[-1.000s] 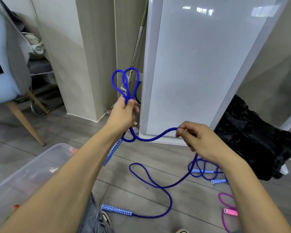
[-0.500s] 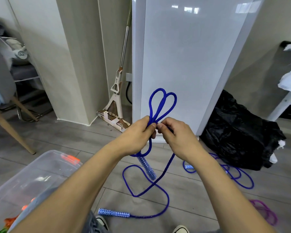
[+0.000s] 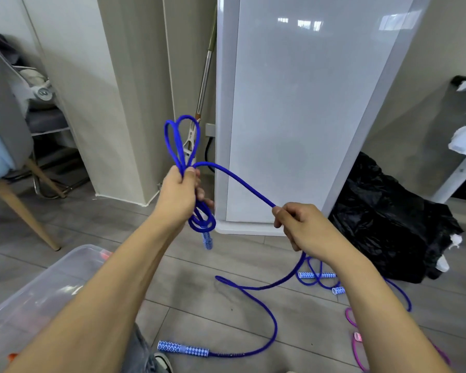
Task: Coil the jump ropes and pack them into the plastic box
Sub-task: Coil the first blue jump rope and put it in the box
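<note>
My left hand (image 3: 179, 196) grips a bundle of loops of the blue jump rope (image 3: 237, 181); loops stick up above the fist and hang below it, with one patterned handle (image 3: 207, 240) dangling. A strand runs from the fist down to my right hand (image 3: 301, 227), which pinches it. The rest of the rope trails over the floor to its other handle (image 3: 183, 348). The clear plastic box (image 3: 54, 275) stands at the lower left, below my left forearm.
A second blue rope (image 3: 318, 275) and a pink rope (image 3: 357, 336) lie on the floor at the right. A black bag (image 3: 388, 224), a tall white panel (image 3: 293, 117), a mop (image 3: 203, 84) and a chair (image 3: 3, 146) surround the spot.
My right hand has moved away from the left, down and to the right, drawing out a strand of the rope. More loops now hang from my left fist.
</note>
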`<state>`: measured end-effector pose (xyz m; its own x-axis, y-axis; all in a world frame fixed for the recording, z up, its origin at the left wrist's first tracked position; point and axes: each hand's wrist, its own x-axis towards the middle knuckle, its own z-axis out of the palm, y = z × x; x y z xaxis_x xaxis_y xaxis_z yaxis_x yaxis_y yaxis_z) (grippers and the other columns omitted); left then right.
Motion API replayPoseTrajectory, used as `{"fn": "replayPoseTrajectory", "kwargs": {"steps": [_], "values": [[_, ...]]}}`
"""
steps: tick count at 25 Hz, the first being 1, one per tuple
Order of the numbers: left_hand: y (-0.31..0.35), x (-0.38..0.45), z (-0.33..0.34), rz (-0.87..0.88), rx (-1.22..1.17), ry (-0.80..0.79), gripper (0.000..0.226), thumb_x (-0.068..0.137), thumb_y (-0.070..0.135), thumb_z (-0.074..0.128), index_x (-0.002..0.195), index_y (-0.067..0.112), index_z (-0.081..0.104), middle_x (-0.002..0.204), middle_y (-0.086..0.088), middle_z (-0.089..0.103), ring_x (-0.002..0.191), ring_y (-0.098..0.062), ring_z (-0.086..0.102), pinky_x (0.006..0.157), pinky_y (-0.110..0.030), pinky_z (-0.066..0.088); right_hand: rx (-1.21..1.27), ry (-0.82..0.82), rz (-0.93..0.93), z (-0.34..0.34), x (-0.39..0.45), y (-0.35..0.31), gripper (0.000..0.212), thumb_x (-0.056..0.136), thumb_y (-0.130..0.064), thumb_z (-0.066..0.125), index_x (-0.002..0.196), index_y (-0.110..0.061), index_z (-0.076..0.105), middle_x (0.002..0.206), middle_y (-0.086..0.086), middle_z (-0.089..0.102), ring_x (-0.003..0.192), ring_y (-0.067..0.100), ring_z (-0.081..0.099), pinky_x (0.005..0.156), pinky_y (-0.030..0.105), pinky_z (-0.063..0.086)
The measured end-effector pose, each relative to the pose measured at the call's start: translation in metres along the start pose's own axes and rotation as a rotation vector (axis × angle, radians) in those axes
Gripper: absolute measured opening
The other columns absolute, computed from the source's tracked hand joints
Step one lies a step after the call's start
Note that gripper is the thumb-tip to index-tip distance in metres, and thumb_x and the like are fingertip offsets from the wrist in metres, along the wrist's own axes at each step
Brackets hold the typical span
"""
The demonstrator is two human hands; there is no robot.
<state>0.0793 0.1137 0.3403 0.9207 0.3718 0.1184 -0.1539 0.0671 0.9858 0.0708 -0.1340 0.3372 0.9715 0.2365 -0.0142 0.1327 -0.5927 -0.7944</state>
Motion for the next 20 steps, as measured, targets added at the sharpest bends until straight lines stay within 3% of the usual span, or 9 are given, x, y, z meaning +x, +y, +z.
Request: {"fn": "replayPoseTrajectory", "kwargs": {"steps": [3,5,9,12,14,17,20], "values": [[0.001,0.008,-0.010,-0.056,-0.137,0.157,0.015,0.104,0.017,0.037,0.095,0.012,0.049,0.063,0.003,0.044,0.043,-0.010,0.038,0.043,-0.026,0.041,-0.107,-0.067,0.098,-0.016,0.000,0.013,0.039,0.103,-0.039,0.048,0.083,-0.012,0.067,0.061,0.003,0.059,0.050,0.015,0.061,0.061,0.031,0.051],[-0.001,0.009,-0.012,-0.092,-0.132,0.159,0.015,0.104,0.018,0.037,0.096,0.013,0.049,0.064,0.003,0.045,0.041,-0.010,0.038,0.043,-0.026,0.039,-0.137,-0.096,0.129,-0.024,-0.001,0.019,0.037,0.105,-0.032,0.045,0.085,-0.010,0.067,0.064,0.005,0.059,0.050,0.015,0.062,0.060,0.030,0.051],[-0.008,-0.012,0.015,-0.173,-0.074,-0.079,0.016,0.104,0.017,0.039,0.094,0.011,0.050,0.064,0.000,0.045,0.045,-0.013,0.039,0.044,-0.029,0.043,0.018,0.158,-0.050,-0.012,0.001,0.005,0.034,0.105,-0.032,0.042,0.078,-0.019,0.059,0.048,-0.009,0.042,0.042,0.014,0.042,0.052,0.031,0.039],[-0.012,-0.033,0.036,-0.246,-0.061,-0.258,0.017,0.105,0.017,0.041,0.100,0.008,0.054,0.069,-0.002,0.047,0.048,-0.013,0.043,0.047,-0.031,0.046,0.011,0.260,-0.195,0.010,-0.002,-0.017,0.032,0.106,-0.033,0.040,0.080,-0.020,0.055,0.054,-0.015,0.046,0.051,0.009,0.037,0.053,0.027,0.034],[-0.013,-0.044,0.044,-0.271,-0.040,-0.308,0.019,0.105,0.018,0.042,0.103,0.007,0.058,0.074,-0.003,0.051,0.049,-0.012,0.043,0.047,-0.029,0.043,-0.076,0.246,-0.219,0.025,-0.006,-0.027,0.029,0.106,-0.031,0.037,0.087,-0.020,0.054,0.067,-0.014,0.054,0.060,0.007,0.045,0.057,0.025,0.036],[-0.012,-0.054,0.053,-0.243,-0.022,-0.324,0.020,0.104,0.018,0.044,0.105,0.007,0.061,0.082,-0.003,0.062,0.050,-0.011,0.043,0.049,-0.027,0.043,-0.163,0.200,-0.186,0.038,-0.007,-0.029,0.024,0.106,-0.025,0.032,0.098,-0.017,0.053,0.095,-0.003,0.059,0.083,0.014,0.053,0.072,0.031,0.042],[-0.015,-0.057,0.054,-0.196,-0.010,-0.291,0.017,0.104,0.018,0.046,0.101,0.010,0.061,0.076,-0.003,0.062,0.053,-0.011,0.046,0.052,-0.028,0.047,-0.307,0.118,-0.218,0.042,-0.007,-0.025,0.025,0.108,-0.031,0.028,0.101,-0.022,0.050,0.102,-0.002,0.056,0.091,0.014,0.055,0.075,0.028,0.041]]}}
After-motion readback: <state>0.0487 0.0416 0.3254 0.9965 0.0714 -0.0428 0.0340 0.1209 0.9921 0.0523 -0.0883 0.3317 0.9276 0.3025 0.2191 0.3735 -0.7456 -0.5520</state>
